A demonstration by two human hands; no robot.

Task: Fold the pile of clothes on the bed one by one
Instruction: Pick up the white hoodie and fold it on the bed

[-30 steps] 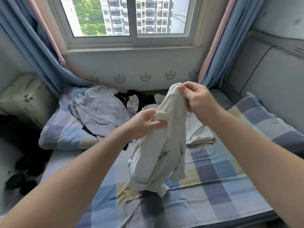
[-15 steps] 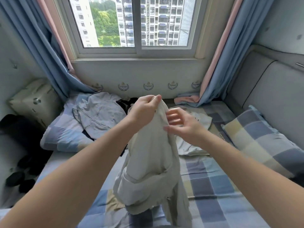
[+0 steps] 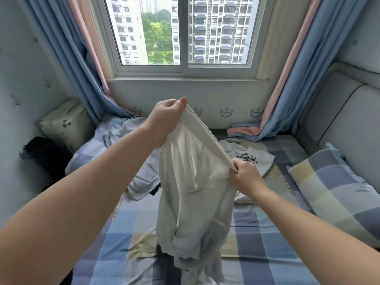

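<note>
While the left hand (image 3: 164, 120) pinches one end of the ribbed band (image 3: 205, 131) of the white garment (image 3: 193, 192) at 12 o'clock, the right hand (image 3: 244, 177), which was spread loose beside it half a second ago, now pinches the other end at 3 o'clock. The band is taut and the soft cloth hangs crumpled over the checked bed (image 3: 267, 233). A printed shirt (image 3: 255, 161) lies at 2 o'clock.

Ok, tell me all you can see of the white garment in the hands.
The white garment looks off-white, soft and thin. Its ribbed band is stretched taut on a slant: the left hand pinches the high end, the right hand the low end. The rest hangs crumpled, its bottom seemingly on the checked bedsheet.
</note>
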